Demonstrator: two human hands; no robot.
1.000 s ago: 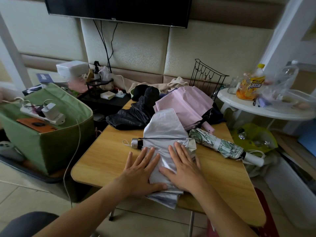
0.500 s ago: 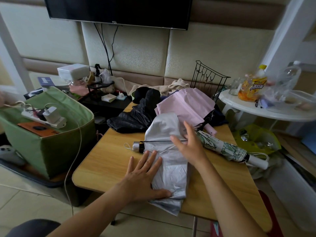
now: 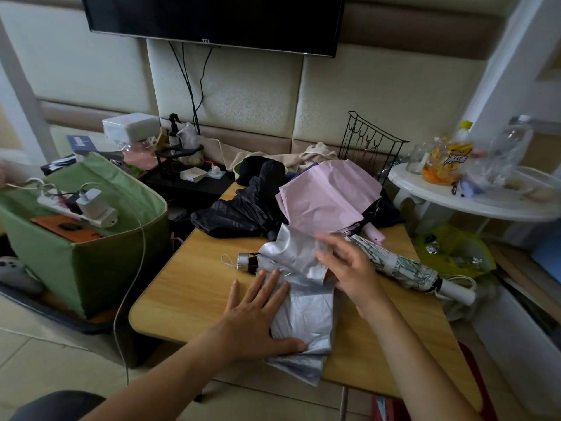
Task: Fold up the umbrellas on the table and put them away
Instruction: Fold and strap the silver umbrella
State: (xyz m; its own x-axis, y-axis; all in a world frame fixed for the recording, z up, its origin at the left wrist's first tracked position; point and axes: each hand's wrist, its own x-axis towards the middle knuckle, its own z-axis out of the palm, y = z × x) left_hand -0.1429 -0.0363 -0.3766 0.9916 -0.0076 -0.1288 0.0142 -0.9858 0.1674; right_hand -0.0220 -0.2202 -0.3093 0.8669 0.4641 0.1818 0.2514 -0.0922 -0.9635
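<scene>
Head view: silver umbrella (image 3: pixel 299 299) flat on wooden table (image 3: pixel 188 287). Left hand (image 3: pixel 258 320), fingers straight, presses its canopy. Right hand (image 3: pixel 349 268), fingers loosely curled over a fold; grip unclear. Floral umbrella (image 3: pixel 403 265), pink umbrella (image 3: pixel 324 199), black umbrella (image 3: pixel 236 214) behind.

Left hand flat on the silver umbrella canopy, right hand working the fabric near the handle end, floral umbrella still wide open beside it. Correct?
Not quite. The head view shows the floral umbrella already rolled up, lying on the wooden table to the right. The rest holds: the left hand lies flat on the silver umbrella canopy, and the right hand works the fabric near the handle end.
</scene>
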